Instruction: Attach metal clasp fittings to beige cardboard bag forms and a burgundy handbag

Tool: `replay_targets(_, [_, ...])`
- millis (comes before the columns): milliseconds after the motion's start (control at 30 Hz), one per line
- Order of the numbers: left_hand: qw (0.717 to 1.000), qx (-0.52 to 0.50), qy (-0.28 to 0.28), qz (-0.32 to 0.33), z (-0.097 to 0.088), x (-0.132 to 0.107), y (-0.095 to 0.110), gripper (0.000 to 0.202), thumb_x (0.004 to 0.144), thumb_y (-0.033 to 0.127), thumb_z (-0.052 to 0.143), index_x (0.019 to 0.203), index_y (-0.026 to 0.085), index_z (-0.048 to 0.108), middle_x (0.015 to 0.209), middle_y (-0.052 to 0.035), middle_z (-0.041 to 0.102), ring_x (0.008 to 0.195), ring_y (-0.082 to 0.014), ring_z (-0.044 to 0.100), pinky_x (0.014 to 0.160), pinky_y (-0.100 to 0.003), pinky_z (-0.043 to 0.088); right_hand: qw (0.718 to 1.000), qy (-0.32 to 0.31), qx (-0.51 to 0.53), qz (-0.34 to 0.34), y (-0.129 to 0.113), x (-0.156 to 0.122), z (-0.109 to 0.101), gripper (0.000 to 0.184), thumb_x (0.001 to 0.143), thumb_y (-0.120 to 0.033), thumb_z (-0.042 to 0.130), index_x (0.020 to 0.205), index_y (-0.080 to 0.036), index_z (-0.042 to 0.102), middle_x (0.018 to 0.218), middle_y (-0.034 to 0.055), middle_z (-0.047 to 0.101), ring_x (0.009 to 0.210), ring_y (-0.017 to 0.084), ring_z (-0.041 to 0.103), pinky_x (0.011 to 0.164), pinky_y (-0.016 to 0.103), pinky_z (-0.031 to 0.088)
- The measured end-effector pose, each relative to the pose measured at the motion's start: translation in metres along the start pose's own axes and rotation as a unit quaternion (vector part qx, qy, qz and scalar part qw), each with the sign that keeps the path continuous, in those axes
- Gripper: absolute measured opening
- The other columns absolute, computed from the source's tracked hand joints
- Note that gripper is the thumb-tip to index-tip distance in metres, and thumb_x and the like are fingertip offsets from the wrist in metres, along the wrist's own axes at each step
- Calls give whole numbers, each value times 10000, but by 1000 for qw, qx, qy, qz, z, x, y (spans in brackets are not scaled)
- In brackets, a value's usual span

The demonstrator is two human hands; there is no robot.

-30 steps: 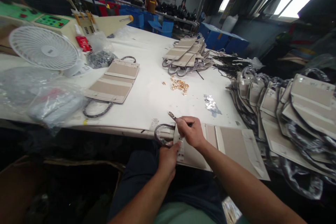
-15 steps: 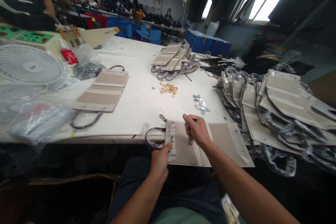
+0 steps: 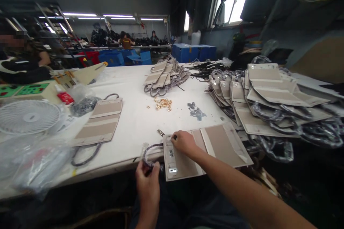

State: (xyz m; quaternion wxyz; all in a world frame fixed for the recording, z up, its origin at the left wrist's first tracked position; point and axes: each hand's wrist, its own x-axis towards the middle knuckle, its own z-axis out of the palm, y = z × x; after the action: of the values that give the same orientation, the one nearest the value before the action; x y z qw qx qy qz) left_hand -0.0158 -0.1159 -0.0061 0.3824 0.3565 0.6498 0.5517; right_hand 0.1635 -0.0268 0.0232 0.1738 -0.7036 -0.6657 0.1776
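An unfolded beige bag panel (image 3: 220, 145) lies at the table's front edge, its near side jutting over it. Metal pieces show along its left strip, and a dark handle (image 3: 147, 154) in clear plastic loops out to the left. My left hand (image 3: 147, 182) has its thumb and fingers closed around the near part of that handle. My right hand (image 3: 185, 145) is curled into a fist over the panel's upper left corner. A small dark end shows at its fingers; what it belongs to is hidden. A metal zipper pull (image 3: 160, 132) lies beside that corner.
Gold fittings (image 3: 163, 104) and thin grey metal pieces (image 3: 197, 111) lie mid-table. Similar panels are stacked at the back (image 3: 162, 75) and right (image 3: 268, 96). Another panel (image 3: 100, 121) lies left, near a white fan (image 3: 29, 116) and a plastic bag (image 3: 43, 164).
My left hand has moved from the panel's edge onto the handle. My right hand has gone from the panel's middle to its upper left corner. The camera view has shifted.
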Motion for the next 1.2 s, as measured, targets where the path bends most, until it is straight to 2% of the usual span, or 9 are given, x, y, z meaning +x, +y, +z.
replay_targets(67, [965, 150, 29, 212, -5, 15, 9, 767, 868, 445, 718, 1524, 142, 463, 1529, -219, 509, 1376, -377, 542, 1168, -572, 435, 1000, 4, -6, 1, -1, -1, 0, 231, 939, -349, 605, 1028, -252, 795, 1109, 80, 786, 991, 233, 717, 805, 304, 474])
replay_targets(133, [882, 262, -50, 388, -1, 34, 16, 665, 924, 390, 643, 1519, 138, 485, 1552, -203, 510, 1463, -365, 451, 1240, -561, 342, 1000, 14, -11, 2, -3, -4, 1, 244, 951, -352, 588, 1037, -247, 792, 1115, 88, 782, 993, 239, 717, 799, 306, 474])
replay_targets(167, [839, 305, -109, 438, 4, 43, 17, 596, 942, 360, 609, 1490, 142, 526, 1526, -187, 552, 1465, -353, 452, 1246, -550, 333, 1000, 21, -13, 2, -4, -5, 1, 250, 958, -353, 579, 1042, -245, 790, 1116, 92, 780, 996, 241, 718, 797, 307, 474])
replay_targets(233, [774, 375, -203, 469, 15, 58, 15, 499, 963, 340, 564, 1426, 158, 601, 1461, -159, 626, 1397, -340, 531, 1206, -539, 387, 999, 34, -15, 7, -6, -9, 3, 258, 970, -358, 568, 1035, -240, 788, 1097, 97, 780, 984, 243, 723, 785, 307, 475])
replay_targets(333, [727, 449, -230, 466, 25, 73, 6, 475, 1002, 372, 511, 1415, 165, 624, 1470, -145, 626, 1330, -327, 585, 1141, -528, 442, 999, 51, -19, 5, -7, -11, 5, 263, 974, -378, 567, 1003, -229, 783, 1053, 97, 781, 955, 246, 735, 757, 304, 478])
replay_targets(433, [702, 482, -224, 473, 24, 80, 3, 488, 1033, 366, 465, 1459, 163, 588, 1497, -140, 602, 1350, -307, 567, 1112, -505, 454, 998, 64, -25, 2, -8, -11, 9, 275, 976, -393, 564, 998, -215, 773, 1065, 102, 776, 977, 259, 738, 759, 309, 486])
replay_targets(633, [682, 497, -229, 486, 22, 90, 4, 479, 1030, 376, 475, 1454, 187, 594, 1452, -130, 629, 1321, -296, 585, 1055, -484, 474, 998, 64, -25, -4, -10, -12, 16, 289, 990, -370, 521, 1002, -206, 758, 1053, 100, 766, 954, 272, 744, 762, 323, 504])
replay_targets(967, [625, 512, -202, 554, 26, 94, -2, 417, 1026, 259, 480, 1406, 169, 628, 1401, -137, 645, 1223, -291, 605, 988, -459, 452, 998, 14, -51, -45, -19, -10, 15, 232, 921, -234, 564, 1063, -155, 730, 1062, 142, 740, 925, 296, 739, 775, 370, 558])
replay_targets(1200, [628, 502, -205, 559, 25, 95, 1, 441, 1041, 321, 479, 1432, 160, 606, 1391, -144, 637, 1219, -298, 588, 980, -458, 446, 998, 11, -42, -52, -16, -6, 5, 260, 920, -292, 585, 1045, -173, 779, 1062, 135, 773, 945, 294, 747, 767, 343, 549])
